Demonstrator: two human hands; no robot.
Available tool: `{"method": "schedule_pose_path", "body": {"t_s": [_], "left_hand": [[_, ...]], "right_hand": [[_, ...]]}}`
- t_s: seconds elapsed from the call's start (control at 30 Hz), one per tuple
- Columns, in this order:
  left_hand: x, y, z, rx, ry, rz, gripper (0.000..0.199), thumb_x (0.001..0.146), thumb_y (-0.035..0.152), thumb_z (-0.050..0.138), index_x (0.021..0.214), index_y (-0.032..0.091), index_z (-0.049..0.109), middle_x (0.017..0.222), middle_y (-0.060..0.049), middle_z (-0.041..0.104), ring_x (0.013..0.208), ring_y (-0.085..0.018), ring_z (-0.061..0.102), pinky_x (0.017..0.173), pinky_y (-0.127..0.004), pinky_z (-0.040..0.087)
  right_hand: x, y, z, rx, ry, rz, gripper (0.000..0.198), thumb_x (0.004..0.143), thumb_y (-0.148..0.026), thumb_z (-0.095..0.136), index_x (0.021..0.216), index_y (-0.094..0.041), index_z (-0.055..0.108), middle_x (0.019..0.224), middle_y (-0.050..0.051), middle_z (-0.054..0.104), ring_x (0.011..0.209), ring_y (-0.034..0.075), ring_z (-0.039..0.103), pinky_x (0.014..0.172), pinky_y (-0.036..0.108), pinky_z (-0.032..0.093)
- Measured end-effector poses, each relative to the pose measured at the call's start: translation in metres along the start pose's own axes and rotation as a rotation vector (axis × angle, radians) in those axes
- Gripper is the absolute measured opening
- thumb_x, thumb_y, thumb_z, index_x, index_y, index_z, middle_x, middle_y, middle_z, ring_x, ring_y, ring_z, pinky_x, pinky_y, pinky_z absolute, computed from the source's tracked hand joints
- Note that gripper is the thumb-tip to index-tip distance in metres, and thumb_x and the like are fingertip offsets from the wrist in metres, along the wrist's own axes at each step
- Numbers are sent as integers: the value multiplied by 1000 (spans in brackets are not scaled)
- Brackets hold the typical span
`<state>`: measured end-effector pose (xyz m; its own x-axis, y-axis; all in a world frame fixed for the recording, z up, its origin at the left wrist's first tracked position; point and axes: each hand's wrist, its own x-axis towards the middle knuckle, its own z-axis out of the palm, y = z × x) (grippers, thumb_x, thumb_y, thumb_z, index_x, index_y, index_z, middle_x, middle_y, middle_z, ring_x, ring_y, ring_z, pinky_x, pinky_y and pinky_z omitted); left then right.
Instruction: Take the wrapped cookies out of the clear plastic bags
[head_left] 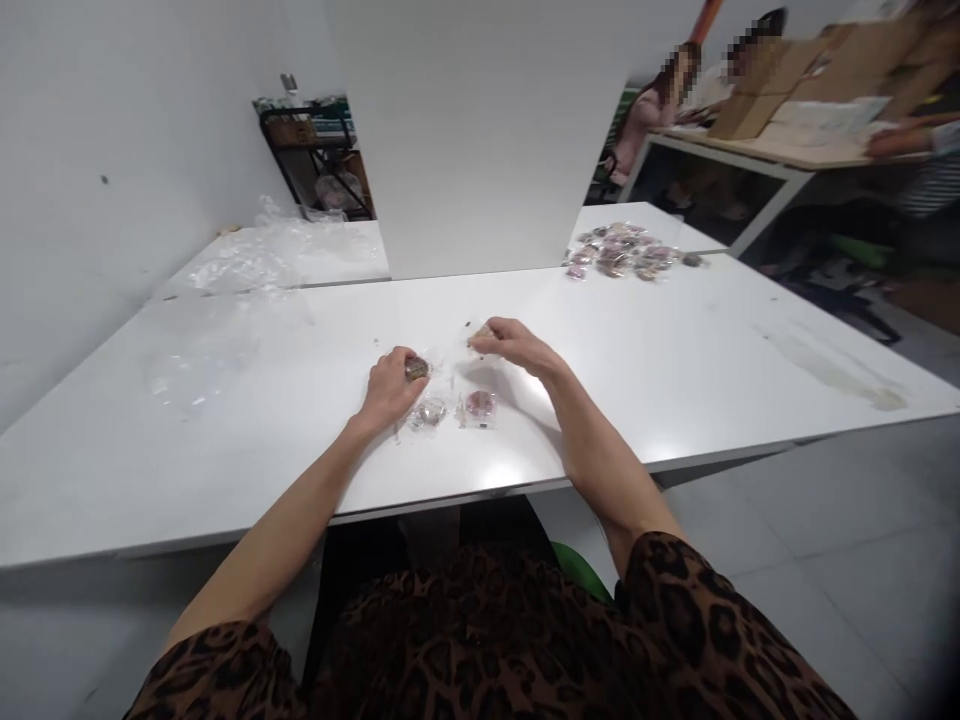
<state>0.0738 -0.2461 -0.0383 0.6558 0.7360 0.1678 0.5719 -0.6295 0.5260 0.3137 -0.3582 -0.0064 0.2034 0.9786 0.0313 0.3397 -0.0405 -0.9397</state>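
Note:
My left hand [391, 385] rests on the white table with its fingers curled around a small round brown item in clear wrap [416, 369]. Farther right, my right hand [514, 343] pinches a small clear packet with pale brown contents [478, 338], partly hidden by the fingers. Nearer to me lie two more wrapped pieces: a clear packet with a greyish round item [430, 411] and a clear packet with a pink round item [480, 404]. What exactly the packets contain is too small to make out.
A pile of similar small packets [622, 250] lies at the back right of the white table [675, 380]. Crumpled clear plastic bags [247, 260] are at the back left. A white upright panel [480, 140] stands behind. People sit at another table with cardboard boxes [772, 90].

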Motion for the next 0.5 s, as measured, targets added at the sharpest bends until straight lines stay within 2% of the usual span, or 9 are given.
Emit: {"method": "schedule_pose_path", "body": {"t_s": [0.07,0.17,0.27,0.33,0.43,0.5], "left_hand": [[0,-5,2,-39,18,15,36,84,37,64,116,25,56,120,-12,68,115,-35,60,106,-51,45],[1,-12,3,-106,22,17,40,82,38,65,119,24,57,124,-13,68,118,-35,60,108,-51,45],[1,-17,1,-215,39,4,43,79,39,69,119,25,61,129,-11,68,121,-33,61,109,-48,46],[1,-19,-3,-339,34,-28,45,77,44,74,117,25,65,122,-9,71,113,-30,64,102,-44,50],[-2,-19,-17,-633,-125,-60,51,75,54,80,112,23,67,99,-6,73,89,-23,67,81,-36,54],[-6,-16,-28,-780,-283,-19,48,75,56,82,106,22,70,96,-6,73,85,-21,68,78,-34,55]], "right_hand": [[-13,-3,5,29,-136,-36,40,80,-54,74,81,-20,54,86,2,60,82,16,52,76,31,42],[-35,0,14,-110,-267,-81,43,83,-61,71,82,-20,57,92,4,60,87,18,52,80,34,43],[-52,6,20,-261,-281,-151,43,89,-61,65,78,-21,54,89,4,56,89,20,49,83,35,41],[-60,9,23,-291,-262,-174,44,91,-62,62,76,-22,52,85,3,53,87,20,47,81,35,40],[-65,13,28,-262,-223,-167,44,90,-61,63,74,-22,53,81,3,50,82,19,46,76,34,39],[-66,16,32,-228,-157,-117,38,88,-58,67,82,-21,61,90,4,53,82,18,49,77,33,41]]}}
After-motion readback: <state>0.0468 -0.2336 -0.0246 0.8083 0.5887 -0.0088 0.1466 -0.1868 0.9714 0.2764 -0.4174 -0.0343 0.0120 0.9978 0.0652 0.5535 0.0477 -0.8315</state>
